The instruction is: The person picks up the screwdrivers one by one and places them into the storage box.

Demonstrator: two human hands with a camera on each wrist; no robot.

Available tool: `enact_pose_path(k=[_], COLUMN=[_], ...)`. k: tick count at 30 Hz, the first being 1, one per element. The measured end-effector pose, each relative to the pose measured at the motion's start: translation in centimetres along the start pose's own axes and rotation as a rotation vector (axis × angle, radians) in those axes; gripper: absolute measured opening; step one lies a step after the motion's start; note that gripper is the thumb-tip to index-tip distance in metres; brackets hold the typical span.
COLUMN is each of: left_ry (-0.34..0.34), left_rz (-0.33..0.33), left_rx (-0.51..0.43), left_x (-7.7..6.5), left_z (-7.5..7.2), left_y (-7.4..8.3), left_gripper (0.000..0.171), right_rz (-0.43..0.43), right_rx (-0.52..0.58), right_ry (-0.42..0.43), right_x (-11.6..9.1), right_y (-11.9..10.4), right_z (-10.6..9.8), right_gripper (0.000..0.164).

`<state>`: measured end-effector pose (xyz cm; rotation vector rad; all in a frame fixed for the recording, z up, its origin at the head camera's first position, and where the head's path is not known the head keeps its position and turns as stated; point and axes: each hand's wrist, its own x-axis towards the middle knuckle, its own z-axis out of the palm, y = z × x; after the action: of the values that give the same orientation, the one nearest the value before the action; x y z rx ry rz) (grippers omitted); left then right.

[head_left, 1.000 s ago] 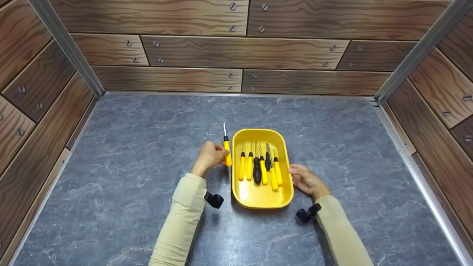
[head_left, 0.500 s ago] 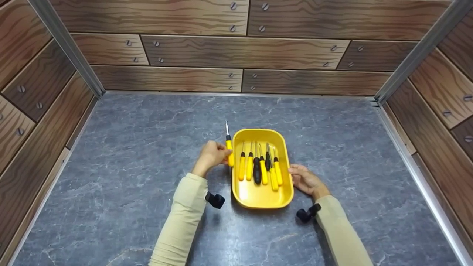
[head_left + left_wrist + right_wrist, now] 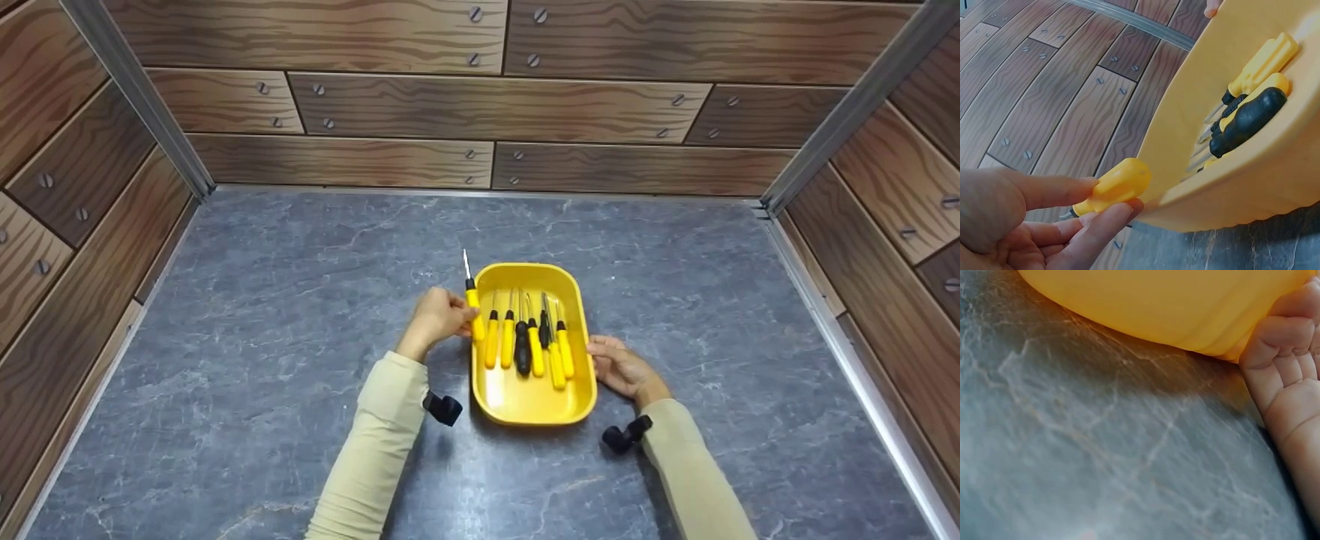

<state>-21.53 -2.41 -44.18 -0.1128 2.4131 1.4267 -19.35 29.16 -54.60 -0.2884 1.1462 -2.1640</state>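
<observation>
My left hand [image 3: 442,315] pinches the yellow handle of a screwdriver [image 3: 475,309] between thumb and fingers. Its shaft points away, and the handle overlaps the left rim of a yellow tray [image 3: 532,405]. Seen from the left wrist, the screwdriver's handle end [image 3: 1123,183] sits close beside the tray wall [image 3: 1241,180]. Inside the tray, several yellow-handled screwdrivers [image 3: 492,341] and a black-handled screwdriver [image 3: 523,349] lie side by side, shafts away from me. My right hand [image 3: 619,364] holds the tray's right side at the rim, its fingers bent against the wall [image 3: 1185,315].
The tray stands on a grey marbled tabletop [image 3: 300,300]. Wood-patterned walls [image 3: 495,109] with metal edge strips enclose it at the back and both sides. A black wrist mount [image 3: 442,409] juts from each sleeve.
My left hand has moved slightly right with the screwdriver, from beside the tray to over its left rim. The right hand and the tray have stayed in place.
</observation>
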Motion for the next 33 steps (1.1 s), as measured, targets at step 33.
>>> enact_pose_path(k=[33], left_ry=[-0.024], left_rz=[0.024], left_rx=[0.08], left_x=[0.6], left_z=[1.3], left_y=[1.1], left_gripper=[0.016], right_rz=[0.018], right_rx=[0.02], right_ry=[0.057], right_x=[-0.1], right_y=[0.0], right_z=[0.2], right_gripper=[0.037])
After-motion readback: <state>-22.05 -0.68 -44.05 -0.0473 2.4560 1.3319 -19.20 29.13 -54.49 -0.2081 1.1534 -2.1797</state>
